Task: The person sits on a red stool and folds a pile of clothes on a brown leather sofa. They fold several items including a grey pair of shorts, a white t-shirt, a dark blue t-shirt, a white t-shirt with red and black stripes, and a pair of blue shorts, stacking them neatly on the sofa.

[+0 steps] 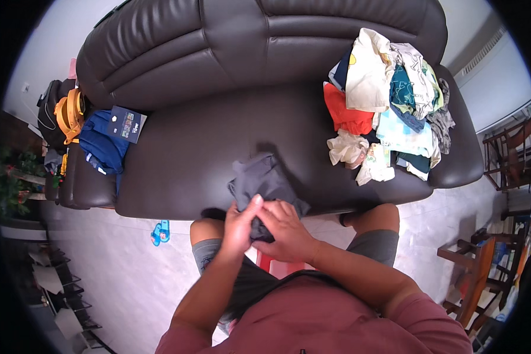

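Observation:
A dark grey cloth garment [270,177] is bunched between both my hands, over the front edge of a brown leather sofa [194,155]. My left hand [241,223] grips it from the left, thumb on top. From the right, my right hand [287,230] holds the same cloth, its fingers touching the left thumb. The garment's lower part is partly hidden by the hands. On the sofa's right side lies a heap of clothes, with a cream garment [367,71], a red one [349,110] and a light blue checked one [402,132].
A blue bag [101,137] with a dark printed booklet [126,125] on it lies at the sofa's left end, beside a yellow bag [70,115]. Blue slippers [160,232] are on the floor. A red stool [283,267] shows between my legs. Wooden furniture [478,274] stands at the right.

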`<action>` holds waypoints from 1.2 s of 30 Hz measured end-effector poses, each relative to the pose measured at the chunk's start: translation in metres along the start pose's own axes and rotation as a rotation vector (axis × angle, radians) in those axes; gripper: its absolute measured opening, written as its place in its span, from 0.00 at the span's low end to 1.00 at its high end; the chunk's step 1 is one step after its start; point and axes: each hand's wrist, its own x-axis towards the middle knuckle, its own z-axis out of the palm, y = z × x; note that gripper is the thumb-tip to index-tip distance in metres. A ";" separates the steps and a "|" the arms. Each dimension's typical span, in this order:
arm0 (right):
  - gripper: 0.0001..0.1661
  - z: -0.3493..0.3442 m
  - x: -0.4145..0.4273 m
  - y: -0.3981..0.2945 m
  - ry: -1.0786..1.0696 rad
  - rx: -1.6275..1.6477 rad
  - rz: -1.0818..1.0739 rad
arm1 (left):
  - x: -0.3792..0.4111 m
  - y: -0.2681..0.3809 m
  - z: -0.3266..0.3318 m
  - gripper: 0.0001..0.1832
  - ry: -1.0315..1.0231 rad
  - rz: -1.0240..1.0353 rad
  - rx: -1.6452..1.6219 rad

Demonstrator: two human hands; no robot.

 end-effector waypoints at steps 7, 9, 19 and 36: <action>0.30 -0.002 0.007 0.045 0.066 -0.318 -0.204 | 0.114 -0.019 -0.037 0.26 0.129 0.008 0.233; 0.29 -0.001 0.006 0.071 0.060 -0.352 -0.113 | 0.132 -0.025 -0.042 0.24 0.463 0.270 0.583; 0.38 -0.003 0.074 0.163 0.153 -0.581 -0.009 | 0.139 -0.045 -0.006 0.34 -0.105 0.813 1.695; 0.40 -0.003 0.109 0.190 0.135 -0.542 -0.032 | 0.177 -0.012 -0.020 0.60 -0.435 0.766 1.803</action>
